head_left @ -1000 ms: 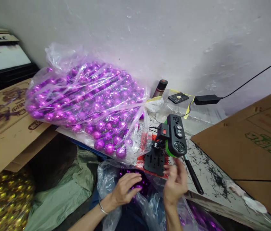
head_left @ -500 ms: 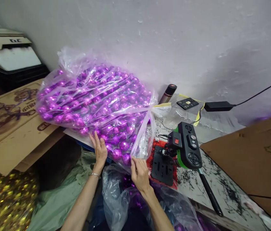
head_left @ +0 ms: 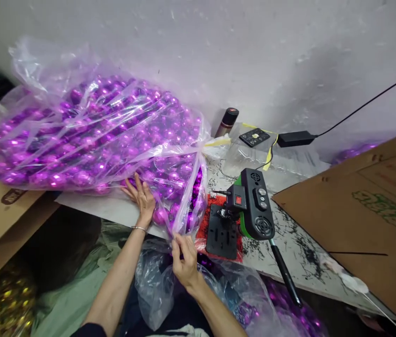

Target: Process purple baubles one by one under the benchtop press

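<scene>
A large clear plastic bag (head_left: 113, 126) full of shiny purple balls lies on its side on the table, its opening toward the right. My left hand (head_left: 142, 199), with a bracelet at the wrist, presses against the bag's near side with fingers spread. Below the opening, my right hand (head_left: 184, 257) pinches the edge of the plastic and pulls it toward me. Dark purple balls show through the gap in the mouth. Another clear bag (head_left: 153, 281) with purple pieces in it hangs at my lap.
Right of the bag stands a small black-and-green machine (head_left: 257, 206) with a lever, on a red sheet (head_left: 203, 224) amid black scraps. Behind are a bottle (head_left: 226, 122), a remote-like panel (head_left: 254, 137) and a power adapter (head_left: 296, 139). Cardboard boxes (head_left: 369, 210) flank the table; gold balls (head_left: 1, 304) lie lower left.
The view has shifted, and the bag appears farther left and larger. My right hand has drawn the plastic edge down and left; dark balls now show in the mouth.
</scene>
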The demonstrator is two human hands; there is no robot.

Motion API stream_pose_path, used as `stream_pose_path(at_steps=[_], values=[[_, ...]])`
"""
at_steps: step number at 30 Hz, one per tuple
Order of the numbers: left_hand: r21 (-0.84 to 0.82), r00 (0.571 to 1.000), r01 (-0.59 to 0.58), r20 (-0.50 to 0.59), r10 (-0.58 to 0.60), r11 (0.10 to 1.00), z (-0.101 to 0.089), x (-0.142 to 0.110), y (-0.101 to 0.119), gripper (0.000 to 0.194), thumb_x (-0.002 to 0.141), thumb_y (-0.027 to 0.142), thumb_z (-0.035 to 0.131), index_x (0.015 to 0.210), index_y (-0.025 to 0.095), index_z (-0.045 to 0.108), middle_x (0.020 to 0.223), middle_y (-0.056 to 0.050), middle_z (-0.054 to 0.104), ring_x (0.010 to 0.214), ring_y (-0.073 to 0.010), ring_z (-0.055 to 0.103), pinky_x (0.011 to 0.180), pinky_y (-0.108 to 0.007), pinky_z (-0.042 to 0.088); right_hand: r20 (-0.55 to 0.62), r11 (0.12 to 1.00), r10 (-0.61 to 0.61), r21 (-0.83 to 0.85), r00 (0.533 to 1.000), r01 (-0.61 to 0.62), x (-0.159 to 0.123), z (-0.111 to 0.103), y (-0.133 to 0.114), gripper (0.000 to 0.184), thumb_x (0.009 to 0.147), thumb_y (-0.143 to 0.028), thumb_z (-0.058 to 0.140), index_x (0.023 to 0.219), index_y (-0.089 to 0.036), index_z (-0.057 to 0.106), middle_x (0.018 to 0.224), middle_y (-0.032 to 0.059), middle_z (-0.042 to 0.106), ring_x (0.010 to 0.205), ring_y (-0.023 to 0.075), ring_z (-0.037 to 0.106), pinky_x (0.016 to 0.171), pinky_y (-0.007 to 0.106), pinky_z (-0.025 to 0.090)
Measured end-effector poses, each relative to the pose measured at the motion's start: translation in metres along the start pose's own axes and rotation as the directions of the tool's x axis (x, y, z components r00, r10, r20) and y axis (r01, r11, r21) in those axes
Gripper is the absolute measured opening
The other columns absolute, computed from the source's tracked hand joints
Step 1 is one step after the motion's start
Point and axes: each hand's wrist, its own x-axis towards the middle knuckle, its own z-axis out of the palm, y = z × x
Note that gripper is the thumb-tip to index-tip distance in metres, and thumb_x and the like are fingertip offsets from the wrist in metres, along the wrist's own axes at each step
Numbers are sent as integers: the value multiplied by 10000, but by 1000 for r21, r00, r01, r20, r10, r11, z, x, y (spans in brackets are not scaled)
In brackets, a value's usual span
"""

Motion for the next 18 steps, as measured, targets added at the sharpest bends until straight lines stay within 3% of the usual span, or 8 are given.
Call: stream_pose_path(at_steps=[2, 6, 10, 15, 18], values=[[5, 999, 37, 20, -37, 999, 4, 9, 8, 711, 1140, 537, 343, 1767, 205, 386, 1898, -198, 178, 1781, -422, -56, 1373, -775, 46, -44, 1000, -14, 11, 999, 15, 3, -1, 0, 395, 1068, -121, 499, 1407, -216, 680, 1013, 85, 853, 828, 212, 795, 754, 354, 647], [43, 986, 127, 100, -131, 991, 8, 30, 26, 690, 1143, 492, 382, 1752, 170, 412, 1906, -220, 117, 1777, -439, -61, 1372, -769, 42, -23, 999, 13, -32, 1000, -14, 10, 0, 0, 375, 1108, -182, 476, 1425, -204, 675, 1068, 104, 851, 881, 220, 797, 804, 363, 645], [28, 988, 84, 126, -87, 996, 1, 36, 24, 702, 1147, 497, 374, 1750, 138, 403, 1899, -230, 149, 1783, -389, -75, 1398, -701, 37, 25, 996, 41, -82, 999, -39, 9, 3, 2, 369, 1137, -252, 430, 1365, -194, 714, 1049, 110, 838, 889, 221, 777, 825, 373, 630], [-92, 995, 25, 102, -15, 995, -22, 7, 2, 748, 1152, 551, 326, 1735, 84, 379, 1864, -271, 237, 1785, -366, 102, 1432, -614, 105, 71, 994, 20, -111, 997, -12, 3, 2, 7, 380, 1135, -250, 416, 1348, -186, 725, 1019, 108, 811, 885, 219, 736, 812, 364, 600], [-123, 998, -56, -46, 50, 991, -36, -33, 3, 783, 1147, 545, 373, 1719, 11, 346, 1825, -330, 281, 1754, -396, 225, 1423, -594, 216, 108, 989, 12, -145, 994, 4, 2, 1, 9, 380, 1120, -234, 432, 1366, -182, 718, 985, 100, 787, 868, 224, 704, 805, 370, 583]])
